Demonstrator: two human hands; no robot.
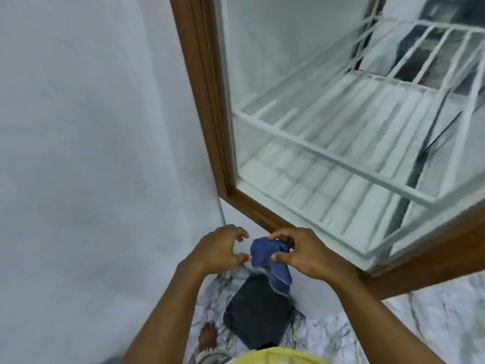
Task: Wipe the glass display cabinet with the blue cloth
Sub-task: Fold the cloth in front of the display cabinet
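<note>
Left of the grip, a plain white wall (91, 127). Next, the left hand (223, 248), forearm rising from the bottom edge, fingers spread and loosely curled, closed on nothing; thumb tip just beside the blue cloth (262, 256), contact hard to judge. Right hand (304, 254) level with it, wrist bent inward, index finger and thumb pinching the cloth's bunched top, the rest hanging below the pinch. Directly under the grip, a dark shape (259, 316), too blurred to name, over marbled floor (420, 324). Above and right of the grip, the glass display cabinet (301, 74): brown wooden frame (207, 101), white wire shelves (328, 153) behind smeared glass, top and right side cut off. Yellow patch (275, 354) at the bottom edge, mostly out of view.
</note>
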